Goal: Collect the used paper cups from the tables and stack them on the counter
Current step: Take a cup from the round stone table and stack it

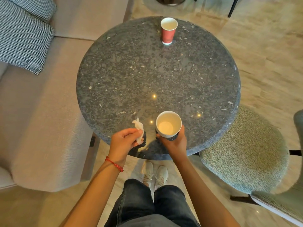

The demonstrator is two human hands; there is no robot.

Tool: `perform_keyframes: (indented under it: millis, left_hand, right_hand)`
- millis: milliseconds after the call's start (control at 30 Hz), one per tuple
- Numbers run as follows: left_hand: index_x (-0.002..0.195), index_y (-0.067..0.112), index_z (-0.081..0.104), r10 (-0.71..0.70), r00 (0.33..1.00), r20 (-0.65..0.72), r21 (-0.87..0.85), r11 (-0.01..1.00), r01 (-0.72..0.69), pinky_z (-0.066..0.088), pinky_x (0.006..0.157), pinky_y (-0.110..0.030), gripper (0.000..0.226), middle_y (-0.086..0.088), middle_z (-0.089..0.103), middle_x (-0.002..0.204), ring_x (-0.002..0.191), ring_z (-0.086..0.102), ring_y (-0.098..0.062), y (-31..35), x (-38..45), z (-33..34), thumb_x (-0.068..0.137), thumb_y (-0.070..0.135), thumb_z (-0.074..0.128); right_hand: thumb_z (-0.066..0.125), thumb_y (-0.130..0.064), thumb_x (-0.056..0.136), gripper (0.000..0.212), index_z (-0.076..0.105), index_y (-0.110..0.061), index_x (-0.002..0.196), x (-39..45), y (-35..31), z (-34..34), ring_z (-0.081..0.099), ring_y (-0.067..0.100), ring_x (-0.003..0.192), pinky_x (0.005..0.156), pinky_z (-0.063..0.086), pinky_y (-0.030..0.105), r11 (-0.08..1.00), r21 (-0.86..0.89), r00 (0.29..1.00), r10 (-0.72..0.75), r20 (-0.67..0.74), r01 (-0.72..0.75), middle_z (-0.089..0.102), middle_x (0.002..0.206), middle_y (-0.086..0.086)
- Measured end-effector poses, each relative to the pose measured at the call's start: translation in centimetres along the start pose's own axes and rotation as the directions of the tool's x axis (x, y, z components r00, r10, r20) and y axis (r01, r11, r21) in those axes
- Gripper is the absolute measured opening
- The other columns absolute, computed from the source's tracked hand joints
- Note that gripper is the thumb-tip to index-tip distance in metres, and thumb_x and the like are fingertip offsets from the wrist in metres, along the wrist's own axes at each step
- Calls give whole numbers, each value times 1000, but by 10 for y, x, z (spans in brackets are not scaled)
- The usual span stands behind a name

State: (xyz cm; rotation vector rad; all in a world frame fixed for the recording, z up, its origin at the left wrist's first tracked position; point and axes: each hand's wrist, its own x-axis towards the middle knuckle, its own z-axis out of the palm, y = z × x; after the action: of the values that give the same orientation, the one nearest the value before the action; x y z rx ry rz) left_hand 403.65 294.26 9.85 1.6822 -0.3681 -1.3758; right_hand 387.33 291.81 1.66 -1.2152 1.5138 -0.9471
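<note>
While the person stands at the near edge of a round dark stone table (164,76), the right hand (176,141) grips a paper cup (168,124) from below and behind, its fingers curled round the dark outer wall so that only the thumb and fingertips show on either side. This cup is upright, over the near part of the tabletop; whether its base touches the stone cannot be told, since the hand hides it. Its inside is white and looks dry, with a paler disc at the bottom. The left hand (125,142) hovers just beside it, over the table's near rim, and pinches a crumpled white tissue (139,131) between thumb and fingers; the tissue sticks up and away from the knuckles. A red beaded bracelet (114,163) circles the left wrist. A second cup, the red paper cup (168,31), stands upright at the far side of the table, well apart from both hands, with a white inside and a white band at its foot. To the left of the table runs a beige sofa (42,112) carrying two houndstooth cushions (24,40). To the right, a green upholstered chair (244,151) sits with its seat tucked partly under the table edge. Below, dark jeans and pale sneakers (155,175) stand on a light marbled floor (262,46).
</note>
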Motion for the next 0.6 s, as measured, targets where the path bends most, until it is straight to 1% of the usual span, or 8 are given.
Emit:
perform_keyframes:
  millis: [33,100,167,267,367,433,500,600]
  left_hand:
    - [78,10,69,4,1000,-4,-5,1000,-4,55,59,-20,9,-2,71,73,66,68,-10,0,-1,1,81,3,64]
    - [77,10,69,13,1000,-13,-10,1000,-13,55,59,-20,9,-1,72,69,66,68,-11,1,-2,3,81,4,64]
    - [76,10,69,22,1000,-19,-14,1000,-22,56,59,-20,9,0,72,68,67,67,-12,1,-4,6,81,4,64]
    - [80,9,69,36,999,5,8,999,-36,57,63,-22,8,-6,70,78,72,66,-16,5,-3,15,81,4,64]
    - [87,4,68,51,996,78,57,997,-55,57,69,-26,7,-8,68,81,73,64,-17,11,-2,31,82,3,63]
    - [91,1,67,56,989,139,96,993,-69,56,74,-30,11,-9,68,82,74,64,-19,14,-2,45,82,4,63]
    - [94,2,67,53,976,210,138,987,-83,55,74,-30,13,-10,68,85,77,64,-21,16,-2,60,81,5,64]
    - [88,3,66,44,943,330,188,976,-111,56,66,-22,7,-10,67,84,76,63,-20,19,-6,79,81,3,64]
  right_hand:
    - [87,-24,61,77,40,-32,121,1,-2,-1,52,2,101,77,41,0,1000,-3,1000,-3,6,3,49,110,-28]
    - [87,-19,63,74,38,-36,116,3,-6,-6,53,-2,97,75,40,-1,1000,-7,1000,-11,24,11,49,107,-27]
    - [86,-16,64,70,39,-41,109,2,-12,-13,53,-9,96,74,39,-3,1000,15,999,-17,30,16,49,106,-27]
    - [85,-12,64,69,40,-44,107,-4,-22,-26,51,-20,97,74,39,-2,998,65,1000,-20,19,19,51,108,-24]
    - [84,-12,65,67,42,-41,108,-16,-26,-42,50,-21,100,78,39,-1,996,90,1000,-16,-9,17,52,110,-22]
    - [84,-15,66,66,42,-41,109,-25,-25,-52,50,-20,100,79,40,0,992,128,998,17,-58,-9,53,111,-22]
    - [85,-16,65,63,45,-41,108,-35,-27,-60,51,-20,99,77,39,-1,987,160,990,51,-132,-29,55,109,-23]
    - [85,-14,64,59,50,-36,106,-53,-29,-67,56,-15,95,75,42,2,975,219,955,94,-282,-31,62,101,-21]
